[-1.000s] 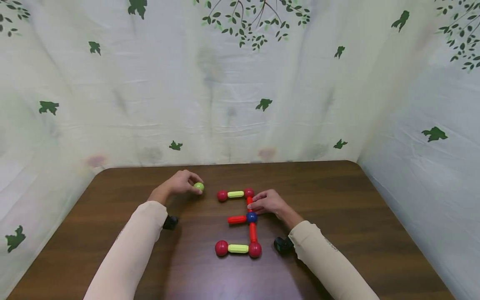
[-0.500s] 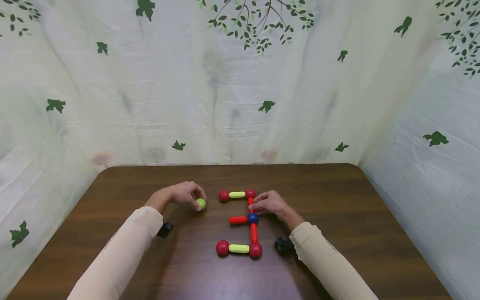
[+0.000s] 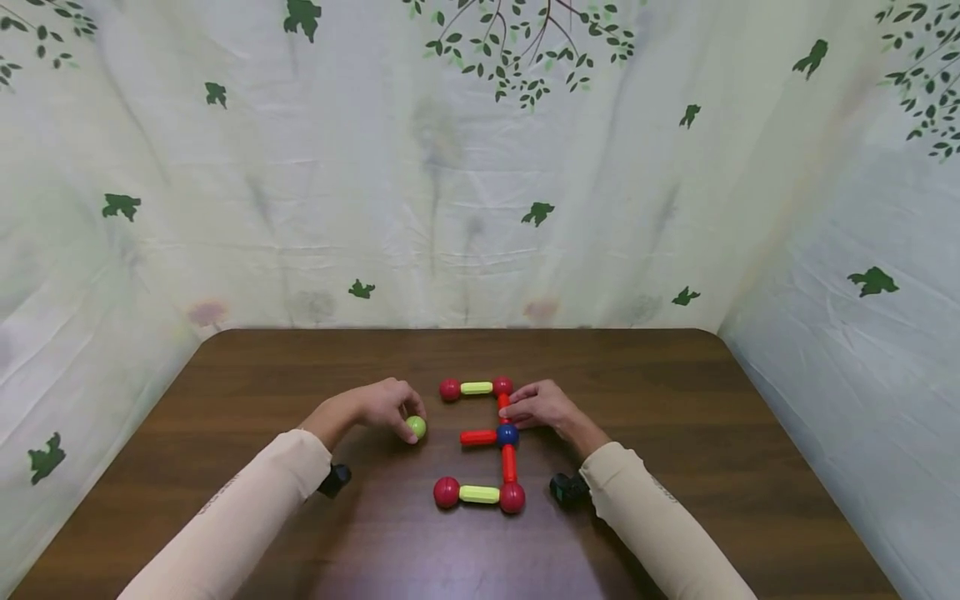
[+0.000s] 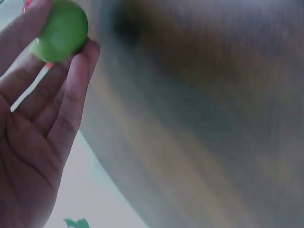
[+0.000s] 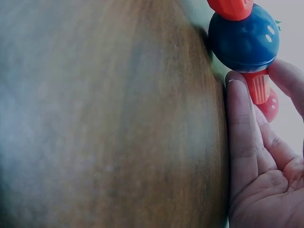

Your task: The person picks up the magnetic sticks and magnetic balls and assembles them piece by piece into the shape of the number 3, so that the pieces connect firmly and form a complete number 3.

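My left hand (image 3: pixel 381 408) pinches a light green ball (image 3: pixel 416 428) between thumb and fingers, left of a ball-and-rod toy assembly. In the left wrist view the green ball (image 4: pixel 61 31) sits at the fingertips. My right hand (image 3: pixel 549 408) grips the far red rod (image 3: pixel 503 403), just beyond the blue ball (image 3: pixel 507 434). From that blue ball, a red rod (image 3: pixel 477 437) points left with its end free, apart from the green ball. Another red rod (image 3: pixel 509 463) runs to the near red ball (image 3: pixel 512 497). The right wrist view shows fingers around the rod below the blue ball (image 5: pixel 243 38).
Yellow rods lead left from both corner balls: the far yellow rod (image 3: pixel 477 388) to a red ball (image 3: pixel 450 390), the near yellow rod (image 3: pixel 479 495) to another red ball (image 3: pixel 446 492). The brown table (image 3: pixel 637 367) ends at a white leaf-patterned curtain (image 3: pixel 420 192).
My left hand has carried the green ball right and toward me, closer to the free end of the left-pointing red rod. The right hand keeps its hold on the far red rod.
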The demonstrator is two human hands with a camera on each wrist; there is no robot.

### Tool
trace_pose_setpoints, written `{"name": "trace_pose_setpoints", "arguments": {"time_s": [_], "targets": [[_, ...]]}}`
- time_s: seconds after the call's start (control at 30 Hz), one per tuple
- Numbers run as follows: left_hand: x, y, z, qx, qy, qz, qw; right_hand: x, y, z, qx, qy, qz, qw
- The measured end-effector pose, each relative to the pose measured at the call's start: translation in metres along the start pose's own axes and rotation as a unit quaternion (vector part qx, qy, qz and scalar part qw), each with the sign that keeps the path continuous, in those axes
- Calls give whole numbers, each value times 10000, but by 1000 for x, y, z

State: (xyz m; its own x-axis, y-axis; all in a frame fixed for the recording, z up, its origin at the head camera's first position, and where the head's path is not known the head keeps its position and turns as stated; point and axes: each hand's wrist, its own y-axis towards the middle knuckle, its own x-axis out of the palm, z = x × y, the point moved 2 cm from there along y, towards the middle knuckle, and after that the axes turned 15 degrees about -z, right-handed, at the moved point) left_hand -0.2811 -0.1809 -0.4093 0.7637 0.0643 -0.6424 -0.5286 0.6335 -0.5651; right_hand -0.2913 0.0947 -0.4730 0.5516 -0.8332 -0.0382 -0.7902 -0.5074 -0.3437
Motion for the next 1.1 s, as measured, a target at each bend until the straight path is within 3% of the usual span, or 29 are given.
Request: {"name": "trace_pose_setpoints", "arguments": {"time_s": [0.27, 0.4, 0.63, 0.93, 1.1], "targets": [[17, 8, 11, 190, 381, 474, 9980, 0, 0, 0, 120, -16, 39, 9999], [22, 10, 17, 298, 358, 683, 9966, 0, 1, -1, 165, -22, 72, 9998], [29, 16, 25, 369, 374, 807, 9954, 0, 1, 0, 203, -99, 101, 9997], [26, 19, 34, 225, 154, 925, 9953, -2, 2, 0, 222, -98, 142, 9996], [28, 21, 37, 284, 274, 1014, 9941, -1, 1, 0, 213, -68, 34, 9997]]}}
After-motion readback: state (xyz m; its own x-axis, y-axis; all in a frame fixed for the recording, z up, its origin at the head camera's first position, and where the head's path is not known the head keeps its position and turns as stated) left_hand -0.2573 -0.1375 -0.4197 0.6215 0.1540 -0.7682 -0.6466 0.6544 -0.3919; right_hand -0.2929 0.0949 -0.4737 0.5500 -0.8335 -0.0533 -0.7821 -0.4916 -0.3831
